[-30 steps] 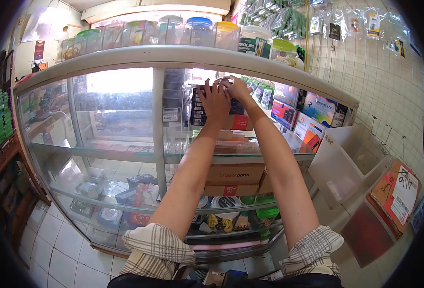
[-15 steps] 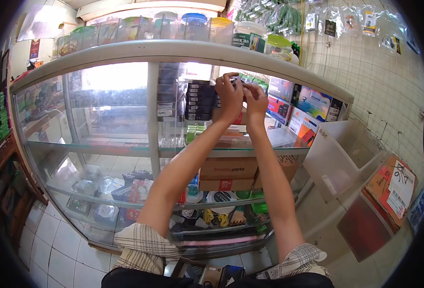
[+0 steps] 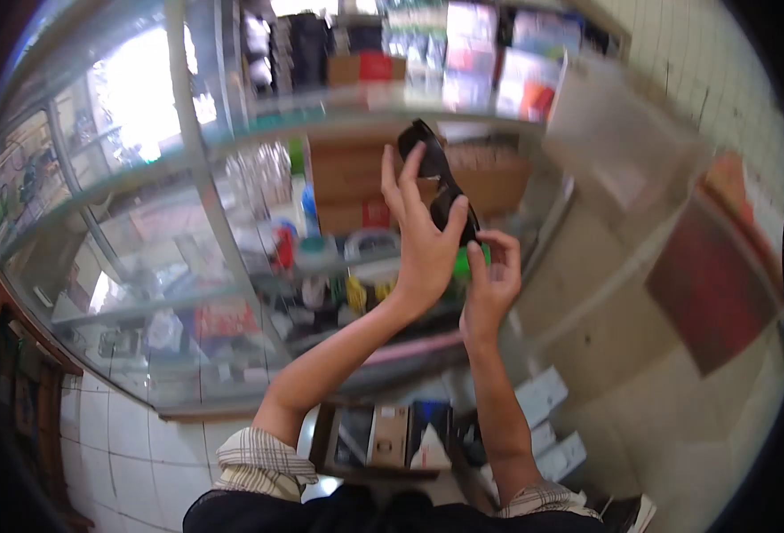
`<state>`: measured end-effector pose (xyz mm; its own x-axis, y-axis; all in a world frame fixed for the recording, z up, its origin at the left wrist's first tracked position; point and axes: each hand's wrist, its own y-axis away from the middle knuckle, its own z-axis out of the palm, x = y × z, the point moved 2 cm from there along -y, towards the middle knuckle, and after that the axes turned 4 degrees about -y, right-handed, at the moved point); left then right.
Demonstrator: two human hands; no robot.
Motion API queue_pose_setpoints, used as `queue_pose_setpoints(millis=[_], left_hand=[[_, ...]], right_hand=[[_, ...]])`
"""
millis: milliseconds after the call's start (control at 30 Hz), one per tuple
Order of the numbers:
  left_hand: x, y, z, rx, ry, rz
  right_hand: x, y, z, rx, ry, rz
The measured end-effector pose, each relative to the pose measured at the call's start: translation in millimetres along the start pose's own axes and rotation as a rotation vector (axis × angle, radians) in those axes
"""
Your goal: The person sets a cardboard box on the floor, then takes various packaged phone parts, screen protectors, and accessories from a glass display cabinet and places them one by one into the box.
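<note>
A pair of black sunglasses [image 3: 441,169] is tilted between my hands, in front of the glass display case [image 3: 201,169]. My left hand [image 3: 423,249] grips it from the left, its thumb by the lower lens and its fingers around the upper lens. At the lower end of the frame, my right hand [image 3: 491,289] pinches the sunglasses between thumb and fingertip. Behind them, brown cardboard boxes [image 3: 347,169] stand on a shelf of the case. Motion blurs the view somewhat.
Below my forearms is an open box [image 3: 325,444] with several small packages. White boxes [image 3: 543,400] lie to its right. A translucent bin [image 3: 609,124] and a dark red panel [image 3: 716,280] are at the right wall. White tiles [image 3: 130,453] cover the floor at left.
My view has tilted downward and turned. Both hands have come down from the upper shelf level, and the sunglasses, hardly visible between my fingers before, now show plainly.
</note>
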<state>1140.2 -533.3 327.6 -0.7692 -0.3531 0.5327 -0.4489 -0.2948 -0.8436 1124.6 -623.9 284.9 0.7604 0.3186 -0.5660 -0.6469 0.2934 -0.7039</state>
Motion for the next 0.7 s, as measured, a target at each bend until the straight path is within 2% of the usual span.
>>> queue_pose_setpoints(millis=[100,167,200,300,333,400,500,533,600,633,700], left_hand=[[-18.6,78.0,-0.2,-0.059,0.018,-0.139],[-35.4,124.6,-0.7,-0.138,0.197,-0.167],[-41.7,151.1,-5.9,-0.152,0.191,-0.195],[-35.6,216.9,-24.2,-0.3,0.29,-0.483],[-44.0,244.4,-29.4,-0.368,0.148,-0.463],[-55.6,301.4,-34.5,-0.376,-0.065,-0.383],[-57.4,367.5,-41.2,-0.572,-0.114,-0.488],[-64.6,391.8,-40.0,-0.565,-0.135,-0.482],[-82.4,431.4,-35.8,-0.556,-0.046,-0.606],[-83.1,441.5,-35.8,-0.56,-0.044,-0.61],[-83.7,451.0,-40.8,-0.595,-0.19,-0.673]], right_hand=[[14.2,63.0,-38.4,0.049,0.09,0.09],[16.5,104.8,-58.2,0.054,0.12,0.135],[17.5,129.5,-69.0,0.069,0.13,0.162],[15.6,194.1,-102.6,0.06,0.168,0.337],[15.6,216.2,-115.9,0.064,0.174,0.343],[16.8,258.2,-139.6,-0.007,0.534,0.334],[19.4,310.6,-168.7,0.04,0.605,0.448],[26.6,324.9,-180.3,0.045,0.612,0.445],[32.2,344.8,-194.3,-0.061,0.808,0.417],[35.1,351.4,-197.9,-0.018,0.759,0.471],[41.3,355.3,-202.9,-0.068,0.832,0.428]])
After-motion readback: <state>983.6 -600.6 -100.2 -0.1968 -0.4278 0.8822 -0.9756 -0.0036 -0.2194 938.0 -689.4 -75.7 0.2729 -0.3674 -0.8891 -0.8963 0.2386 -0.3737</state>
